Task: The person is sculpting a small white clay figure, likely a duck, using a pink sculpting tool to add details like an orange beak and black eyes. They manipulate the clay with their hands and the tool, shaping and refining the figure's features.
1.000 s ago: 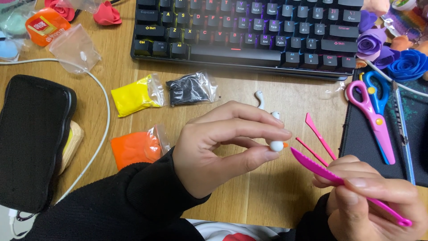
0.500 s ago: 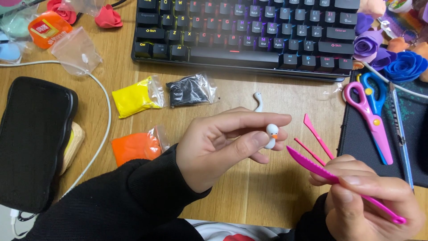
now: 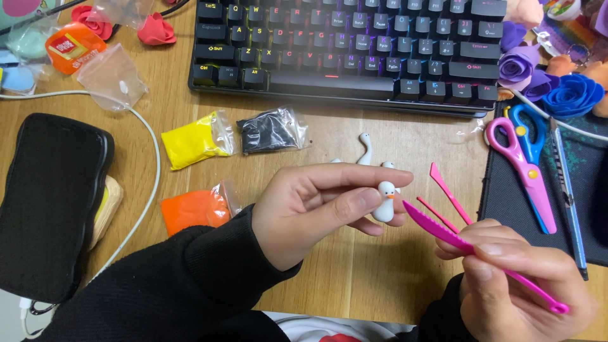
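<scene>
We pinch the small white clay bird (image 3: 384,201) in our left hand (image 3: 316,212), while our right hand (image 3: 516,285) fingers clamp the pink modelling tool (image 3: 443,232), so shaping detail seems next, needing a gentle touch.

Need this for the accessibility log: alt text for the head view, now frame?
The left hand pinches a small white clay bird figure with an orange beak, while the right hand points a pink plastic sculpting tool at it over a wooden desk. Yellow, black and orange clay packets, a keyboard and pink-and-blue scissors lie around.
</scene>
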